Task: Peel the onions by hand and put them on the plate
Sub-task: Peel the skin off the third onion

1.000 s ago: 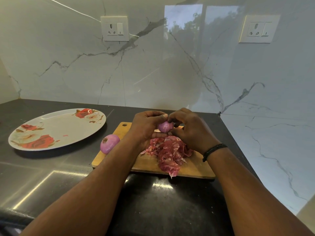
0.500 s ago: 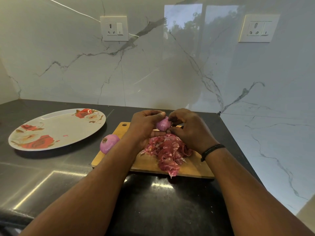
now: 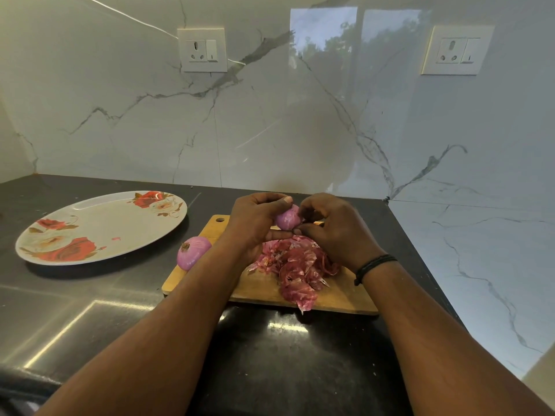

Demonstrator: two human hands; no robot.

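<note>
Onion point(image 3: 287, 218) — pinched between left hand point(image 3: 255, 219) and right hand point(image 3: 333, 226) grip.

Your left hand point(image 3: 255, 223) and right hand point(image 3: 333, 228) meet above the worktop's far edge, fingers point(image 3: 282, 200) curled, both gripping one onion point(image 3: 287, 218); forearms reach forward.

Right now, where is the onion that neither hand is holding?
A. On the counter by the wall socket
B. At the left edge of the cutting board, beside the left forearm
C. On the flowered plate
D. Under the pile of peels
B: the loose onion sits at the left edge of the cutting board, while the plate holds no onion.
</note>
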